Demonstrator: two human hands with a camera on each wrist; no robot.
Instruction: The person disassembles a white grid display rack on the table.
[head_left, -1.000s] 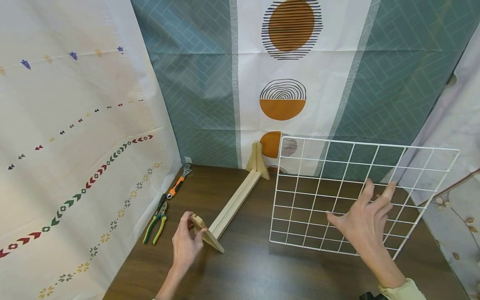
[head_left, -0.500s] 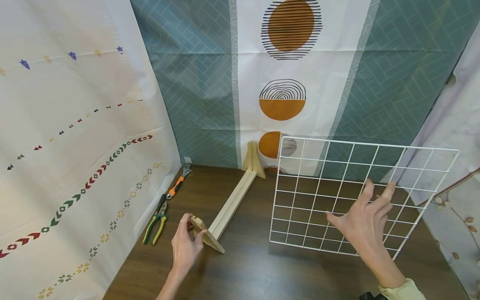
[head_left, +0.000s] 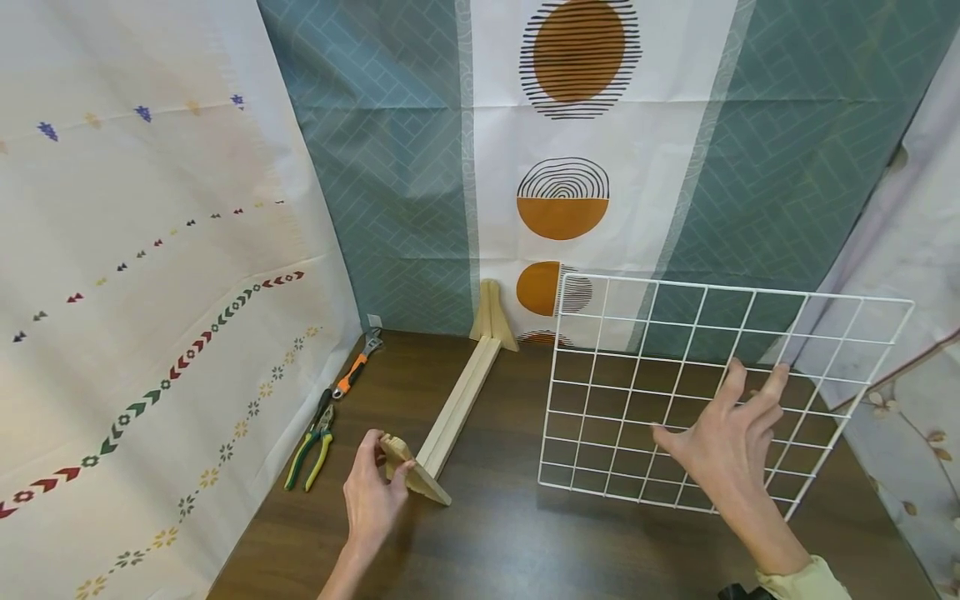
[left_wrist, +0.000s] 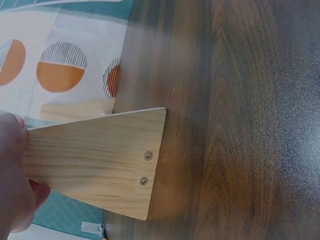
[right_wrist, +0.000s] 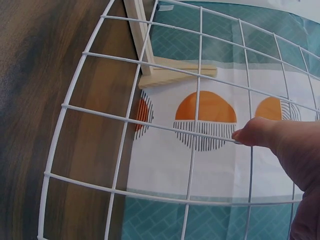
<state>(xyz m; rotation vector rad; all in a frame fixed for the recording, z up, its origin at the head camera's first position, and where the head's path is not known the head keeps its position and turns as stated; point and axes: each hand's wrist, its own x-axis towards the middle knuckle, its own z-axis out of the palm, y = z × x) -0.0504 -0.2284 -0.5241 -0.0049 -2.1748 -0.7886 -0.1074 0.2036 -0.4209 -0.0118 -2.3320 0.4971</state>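
Note:
A wooden stand has two flared end pieces joined by a grooved bar (head_left: 459, 404). My left hand (head_left: 372, 492) grips the top of its near end piece (head_left: 420, 479), thumb on one side and fingers on the other. Two screws show low on that piece (left_wrist: 95, 165) in the left wrist view. The far end piece (head_left: 491, 317) stands upright by the back cloth. On the right, my right hand (head_left: 731, 446) holds a white wire grid panel (head_left: 637, 383) upright, with the thumb against one wire and the fingers spread over others.
Green-and-yellow-handled pliers (head_left: 318, 446) and an orange-handled adjustable wrench (head_left: 358, 367) lie on the brown wooden table (head_left: 517, 550) along its left edge. Patterned cloths hang at the left, the back (head_left: 405, 208) and the right.
The stand's far end has swung left, turning about the near end in my left hand, so a wider gap separates it from the grid panel. The right hand and grid stay nearly still.

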